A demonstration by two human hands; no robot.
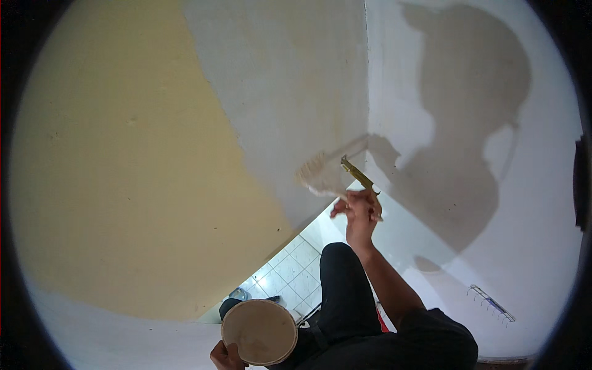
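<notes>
My right hand (pixel 361 209) is closed round the handle of a wide paintbrush (pixel 324 179). The bristles are smeared by motion and lie close to or against the wall near the corner; I cannot tell whether they touch it. Beside the fingers, a gold-coloured metal fitting (pixel 361 174) slants up from the hand; its lower end is partly hidden. At the lower left, my left hand (pixel 227 356) grips the rim of a round, pale bucket (pixel 260 305), thumb over the edge. The wall is yellow (pixel 135 185) on the left and greyish white (pixel 277 80) toward the corner.
A white wall (pixel 401 74) meets the painted one at the corner and carries my shadow. A hook rail (pixel 491 303) hangs at the lower right. White floor tiles (pixel 290 268) show below, past my dark-trousered leg (pixel 342 290). A dark object (pixel 581 182) stands at the right rim.
</notes>
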